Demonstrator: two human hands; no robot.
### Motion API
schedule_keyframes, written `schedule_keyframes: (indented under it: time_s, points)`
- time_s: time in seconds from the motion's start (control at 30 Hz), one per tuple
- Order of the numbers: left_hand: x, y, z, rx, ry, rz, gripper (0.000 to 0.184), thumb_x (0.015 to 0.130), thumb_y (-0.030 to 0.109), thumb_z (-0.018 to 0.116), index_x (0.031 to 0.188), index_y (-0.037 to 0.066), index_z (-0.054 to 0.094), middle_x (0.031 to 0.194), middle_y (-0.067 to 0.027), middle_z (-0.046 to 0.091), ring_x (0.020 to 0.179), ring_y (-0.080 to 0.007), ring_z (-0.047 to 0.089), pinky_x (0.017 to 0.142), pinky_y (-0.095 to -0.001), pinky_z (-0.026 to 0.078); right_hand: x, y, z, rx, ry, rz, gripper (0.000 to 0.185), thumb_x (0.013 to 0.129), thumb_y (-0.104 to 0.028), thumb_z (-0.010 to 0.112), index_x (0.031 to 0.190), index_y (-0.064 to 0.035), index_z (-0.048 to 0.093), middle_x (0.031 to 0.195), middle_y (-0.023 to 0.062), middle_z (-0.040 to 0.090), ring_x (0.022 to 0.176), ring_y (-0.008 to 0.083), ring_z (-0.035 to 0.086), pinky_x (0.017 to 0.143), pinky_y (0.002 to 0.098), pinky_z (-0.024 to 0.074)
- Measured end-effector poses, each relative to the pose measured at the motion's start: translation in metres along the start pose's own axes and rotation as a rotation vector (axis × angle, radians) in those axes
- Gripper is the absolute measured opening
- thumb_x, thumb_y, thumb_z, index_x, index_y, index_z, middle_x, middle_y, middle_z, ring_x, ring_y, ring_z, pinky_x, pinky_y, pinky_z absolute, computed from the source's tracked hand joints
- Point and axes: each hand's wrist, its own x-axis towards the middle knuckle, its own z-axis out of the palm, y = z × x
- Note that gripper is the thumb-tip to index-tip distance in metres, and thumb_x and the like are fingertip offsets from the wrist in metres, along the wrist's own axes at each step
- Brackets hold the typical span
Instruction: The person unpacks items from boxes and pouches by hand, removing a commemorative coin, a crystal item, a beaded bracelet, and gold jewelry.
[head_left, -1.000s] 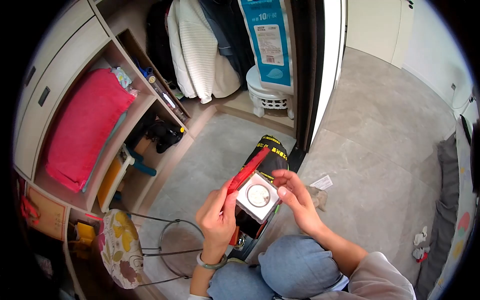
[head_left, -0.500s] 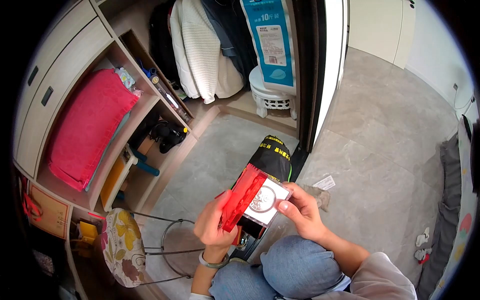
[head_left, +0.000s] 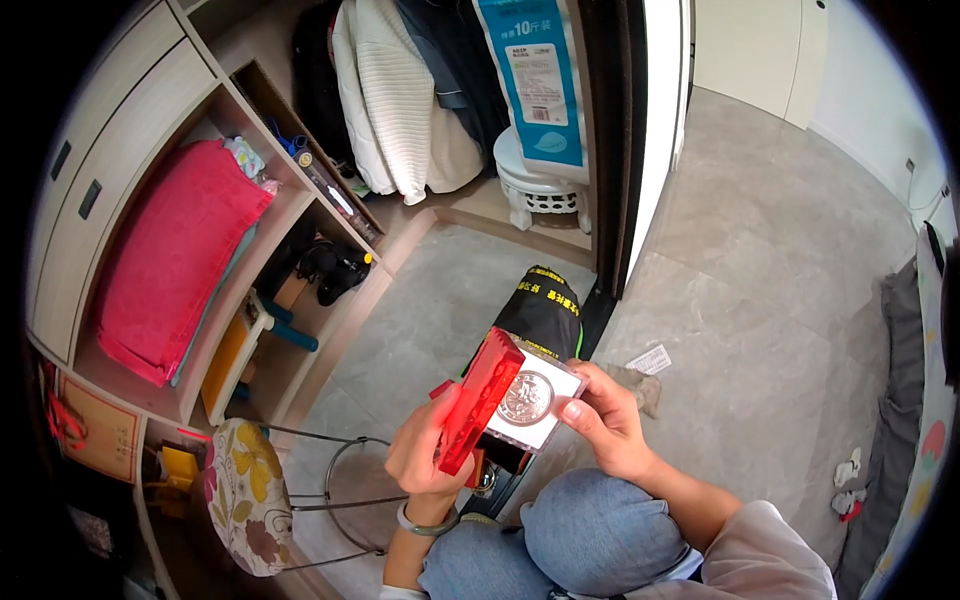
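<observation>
My left hand (head_left: pixel 422 448) is closed around a red box (head_left: pixel 482 400), held tilted above my knees. Just right of it, my right hand (head_left: pixel 612 432) pinches a clear square coin case (head_left: pixel 547 434) by its right edge, thumb on the front. Inside, a round silver coin (head_left: pixel 525 398) sits in a white insert. The case's left edge meets or lies behind the red box; I cannot tell whether it is partly inside. Below the case, a dark part and a small shiny round thing are mostly hidden.
A black bag with yellow lettering (head_left: pixel 540 310) lies on the floor beyond my hands. At left stand a floral-seated stool (head_left: pixel 250 495) and shelves with pink folded cloth (head_left: pixel 185 260). A small white stool (head_left: pixel 540 190) is under a blue package (head_left: pixel 535 90). A white label (head_left: pixel 650 360) lies right.
The red box has tipped a little and shifted slightly left of the coin case. More of the coin shows now, and it shines brighter. My grip on both stays the same.
</observation>
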Motion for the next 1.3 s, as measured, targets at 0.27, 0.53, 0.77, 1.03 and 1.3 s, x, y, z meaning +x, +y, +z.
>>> schedule_keyframes:
  time_s: [0.27, 0.53, 0.77, 1.03, 1.3]
  points:
    - [0.0000, -0.0002, -0.0017, -0.009, -0.014, 0.019, 0.030, 0.071, -0.002, 0.070, 0.101, -0.006, 0.069, 0.083, -0.0177, 0.070, 0.072, -0.0285, 0.069, 0.069, -0.0329, 0.056, 0.0007, -0.0024, 0.0015, -0.035, 0.014, -0.020, 0.032, 0.097, -0.017, 0.057, 0.122, 0.0020, 0.050, 0.107, 0.0037, 0.057, 0.101, 0.0106, 0.052, 0.091, 0.0272, 0.0421]
    - [0.0023, -0.0004, 0.0014, -0.023, 0.007, 0.084, 0.028, 0.072, -0.004, 0.067, 0.100, -0.007, 0.068, 0.076, -0.0171, 0.068, 0.063, -0.0267, 0.068, 0.062, -0.0312, 0.055, 0.0010, -0.0051, -0.0001, -0.081, 0.038, -0.024, 0.024, 0.098, -0.021, 0.053, 0.108, 0.0006, 0.055, 0.104, 0.0046, 0.053, 0.097, 0.0113, 0.051, 0.087, 0.0267, 0.0405]
    - [0.0038, -0.0004, 0.0032, -0.003, 0.019, 0.142, 0.029, 0.071, -0.004, 0.069, 0.100, -0.007, 0.068, 0.069, -0.0138, 0.066, 0.057, -0.0225, 0.064, 0.056, -0.0289, 0.052, -0.0016, -0.0003, -0.0018, -0.069, 0.072, -0.044, 0.026, 0.099, -0.023, 0.052, 0.109, 0.0011, 0.054, 0.106, 0.0044, 0.054, 0.098, 0.0108, 0.051, 0.088, 0.0263, 0.0401]
    - [0.0036, 0.0010, 0.0019, -0.036, 0.002, 0.139, 0.031, 0.069, -0.003, 0.069, 0.100, -0.005, 0.069, 0.064, -0.0084, 0.063, 0.050, -0.0156, 0.057, 0.050, -0.0252, 0.046, 0.0008, -0.0005, 0.0001, -0.137, 0.119, -0.117, 0.017, 0.100, -0.019, 0.051, 0.098, -0.0027, 0.047, 0.093, 0.0006, 0.047, 0.085, 0.0074, 0.043, 0.076, 0.0225, 0.0385]
    - [0.0034, 0.0015, -0.0005, -0.043, -0.035, 0.121, 0.032, 0.069, 0.001, 0.072, 0.101, -0.004, 0.069, 0.073, -0.0093, 0.068, 0.052, -0.0142, 0.059, 0.052, -0.0246, 0.047, 0.0005, -0.0051, 0.0022, -0.130, 0.128, -0.104, 0.016, 0.101, -0.018, 0.050, 0.098, -0.0026, 0.047, 0.093, 0.0002, 0.048, 0.085, 0.0073, 0.044, 0.076, 0.0226, 0.0388]
